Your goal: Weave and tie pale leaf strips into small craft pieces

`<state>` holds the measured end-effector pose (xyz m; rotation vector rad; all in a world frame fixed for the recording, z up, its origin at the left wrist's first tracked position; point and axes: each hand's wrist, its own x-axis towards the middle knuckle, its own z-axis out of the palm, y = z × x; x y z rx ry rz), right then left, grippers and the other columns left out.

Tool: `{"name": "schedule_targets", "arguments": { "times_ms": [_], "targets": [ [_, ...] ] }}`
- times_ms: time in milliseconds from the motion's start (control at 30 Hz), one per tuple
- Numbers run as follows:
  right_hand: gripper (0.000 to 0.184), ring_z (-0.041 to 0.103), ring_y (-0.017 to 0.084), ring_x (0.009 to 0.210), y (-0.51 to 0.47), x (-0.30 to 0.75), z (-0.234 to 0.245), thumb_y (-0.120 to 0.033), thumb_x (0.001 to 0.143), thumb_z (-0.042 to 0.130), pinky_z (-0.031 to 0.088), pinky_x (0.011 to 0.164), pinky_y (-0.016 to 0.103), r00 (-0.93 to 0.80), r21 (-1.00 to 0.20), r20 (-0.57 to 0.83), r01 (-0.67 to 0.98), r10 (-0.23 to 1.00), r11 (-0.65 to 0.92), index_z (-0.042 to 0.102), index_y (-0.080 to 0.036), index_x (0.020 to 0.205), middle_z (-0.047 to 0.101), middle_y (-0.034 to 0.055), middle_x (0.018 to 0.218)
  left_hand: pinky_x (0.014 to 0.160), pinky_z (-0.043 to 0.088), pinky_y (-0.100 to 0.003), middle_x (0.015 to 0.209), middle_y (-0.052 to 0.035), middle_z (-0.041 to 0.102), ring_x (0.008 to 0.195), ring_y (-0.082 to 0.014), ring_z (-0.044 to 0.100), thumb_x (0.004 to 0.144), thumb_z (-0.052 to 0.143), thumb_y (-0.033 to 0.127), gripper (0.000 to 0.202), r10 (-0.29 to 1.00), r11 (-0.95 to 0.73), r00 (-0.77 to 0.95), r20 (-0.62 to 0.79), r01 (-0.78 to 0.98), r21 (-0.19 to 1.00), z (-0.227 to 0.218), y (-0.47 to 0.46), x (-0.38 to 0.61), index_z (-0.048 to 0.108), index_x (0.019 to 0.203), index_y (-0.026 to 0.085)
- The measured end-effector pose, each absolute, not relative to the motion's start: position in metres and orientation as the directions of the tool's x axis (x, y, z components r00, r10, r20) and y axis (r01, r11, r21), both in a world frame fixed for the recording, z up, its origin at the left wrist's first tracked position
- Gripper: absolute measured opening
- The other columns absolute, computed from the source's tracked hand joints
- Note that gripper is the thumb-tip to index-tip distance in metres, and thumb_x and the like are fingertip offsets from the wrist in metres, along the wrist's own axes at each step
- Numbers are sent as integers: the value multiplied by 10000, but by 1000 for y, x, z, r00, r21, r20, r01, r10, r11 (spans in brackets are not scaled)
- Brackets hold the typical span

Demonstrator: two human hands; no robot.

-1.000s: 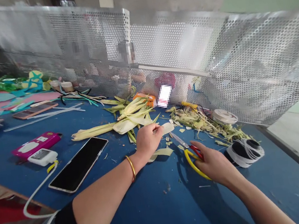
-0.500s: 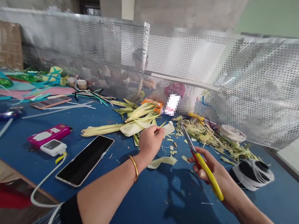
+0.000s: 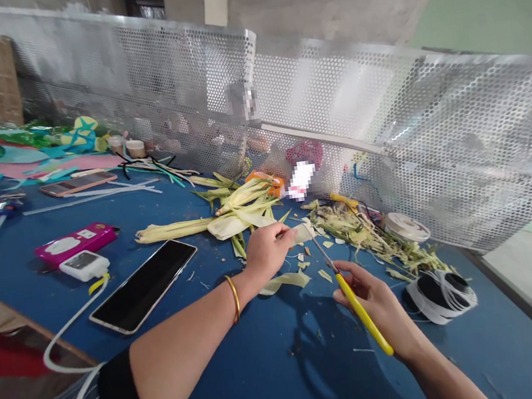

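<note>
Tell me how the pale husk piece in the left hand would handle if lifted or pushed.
The husk piece looks thin and flat, so probably light and floppy; the left hand holds it with fingertips. A similar curled strip on the table suggests it bends rather than snaps. Pushed, it would likely slide, not roll.

Yellow-handled scissors, pale husk piece, blue table.

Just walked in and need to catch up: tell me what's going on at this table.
A person works at the blue table. Their left hand pinches a pale husk piece, while the right hand holds yellow-handled scissors with the blades aimed at that piece. Whole corn husks lie behind, trimmed scraps to the right.
</note>
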<state>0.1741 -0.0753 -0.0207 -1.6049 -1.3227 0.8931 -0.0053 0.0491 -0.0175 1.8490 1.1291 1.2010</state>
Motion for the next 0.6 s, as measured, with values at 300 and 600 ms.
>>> {"name": "schedule_targets", "arguments": {
  "times_ms": [300,600],
  "targets": [
    [695,353,98,520,-77,169,-18,-566,663,761,276,457,231,185,-934,-24,347,982,-88,615,-149,1199,436,-61,607,557,328,-243,575,17,627,560,-129,538,848,589,356,257,894,-441,251,372,333,834,-18,49,-4,679,681,181],
    [644,252,53,404,-78,170,-29,-571,738,736,210,368,197,131,-958,-55,273,990,-89,635,-175,1236,342,-91,521,572,335,-239,594,12,633,589,-134,554,848,575,359,265,889,-447,264,375,316,837,-20,51,-4,677,684,178]
  ]
}}
